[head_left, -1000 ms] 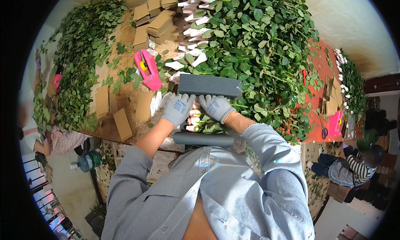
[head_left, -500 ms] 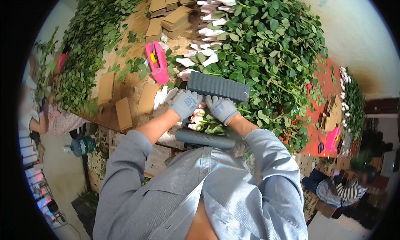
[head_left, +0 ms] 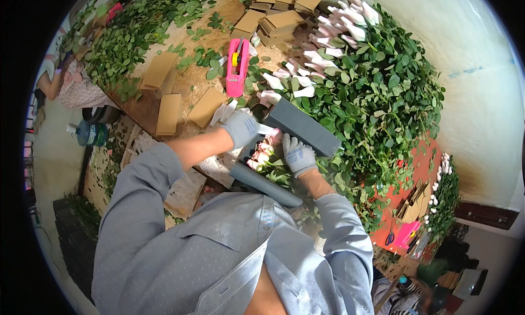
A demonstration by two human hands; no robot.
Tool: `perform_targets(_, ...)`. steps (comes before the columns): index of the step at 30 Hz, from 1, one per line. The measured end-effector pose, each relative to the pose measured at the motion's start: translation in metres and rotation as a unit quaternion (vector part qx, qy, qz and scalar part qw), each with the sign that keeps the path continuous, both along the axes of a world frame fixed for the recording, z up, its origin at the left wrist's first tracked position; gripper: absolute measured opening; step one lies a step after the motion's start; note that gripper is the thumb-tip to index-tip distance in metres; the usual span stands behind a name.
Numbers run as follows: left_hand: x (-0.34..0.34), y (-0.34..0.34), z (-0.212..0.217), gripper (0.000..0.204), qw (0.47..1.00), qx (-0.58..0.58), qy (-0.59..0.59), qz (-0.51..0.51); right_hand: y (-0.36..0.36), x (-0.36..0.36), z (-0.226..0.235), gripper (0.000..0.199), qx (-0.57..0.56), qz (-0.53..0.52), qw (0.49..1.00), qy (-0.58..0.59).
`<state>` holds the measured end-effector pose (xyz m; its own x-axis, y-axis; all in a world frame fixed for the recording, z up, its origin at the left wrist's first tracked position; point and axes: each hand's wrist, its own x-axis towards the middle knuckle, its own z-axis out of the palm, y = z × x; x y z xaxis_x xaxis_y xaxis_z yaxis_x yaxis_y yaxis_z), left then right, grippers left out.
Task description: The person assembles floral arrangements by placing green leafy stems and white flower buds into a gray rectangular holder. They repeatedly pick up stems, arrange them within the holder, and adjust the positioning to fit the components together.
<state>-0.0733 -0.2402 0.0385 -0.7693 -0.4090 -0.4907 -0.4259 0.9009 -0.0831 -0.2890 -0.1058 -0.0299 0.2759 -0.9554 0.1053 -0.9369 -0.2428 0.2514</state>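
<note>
My left hand (head_left: 240, 128), in a pale grey glove, is closed on a white sleeve (head_left: 266, 129) that reaches to a pale pink rose (head_left: 275, 136). My right hand (head_left: 299, 155), gloved the same way, has its fingers together at that rose, just below the head; the stem is hidden under it. Several cream-pink roses (head_left: 261, 154) lie together between two dark grey ribbed side pieces, the far one (head_left: 303, 128) beyond my right hand and the near one (head_left: 265, 185) against my waist. White sleeves (head_left: 223, 112) lie left of my left hand.
A pink tape dispenser (head_left: 237, 69) stands on the wooden table, with cardboard pieces (head_left: 208, 106) around it and stacked behind. Leafy stems with white-sleeved heads (head_left: 342, 31) pile up at the right. More foliage (head_left: 120, 53) covers the far left, where another person's arm (head_left: 52, 84) shows.
My hands have moved apart: the left has drawn away leftward with the white sleeve, while the right stays by the roses. The whole view has turned and shifted.
</note>
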Motion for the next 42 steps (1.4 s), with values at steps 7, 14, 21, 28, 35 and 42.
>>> perform_targets(7,0.035,-0.012,-0.001,0.046,0.982,0.067,-0.006,0.174,-0.005,0.005,0.002,0.035,0.027,0.025,0.999,0.023)
perform_targets(14,-0.004,0.036,-0.045,0.055,0.829,0.253,0.331,0.373,-0.007,0.013,0.004,0.037,0.023,0.031,0.998,0.051)
perform_targets(21,-0.023,0.038,-0.091,0.057,0.747,0.34,0.397,0.411,-0.009,0.014,0.012,0.035,0.017,0.038,0.998,0.055)
perform_targets(28,-0.03,0.041,-0.105,0.053,0.79,0.277,0.387,0.386,-0.006,0.013,0.009,0.024,0.006,0.038,0.999,-0.012)
perform_targets(35,-0.034,0.038,-0.102,0.05,0.786,0.305,0.402,0.357,-0.006,0.01,0.01,0.027,-0.018,0.043,0.998,-0.033)
perform_targets(42,-0.033,0.043,-0.087,0.049,0.802,0.272,0.408,0.341,-0.003,0.004,0.014,0.031,0.006,0.026,0.994,-0.102)
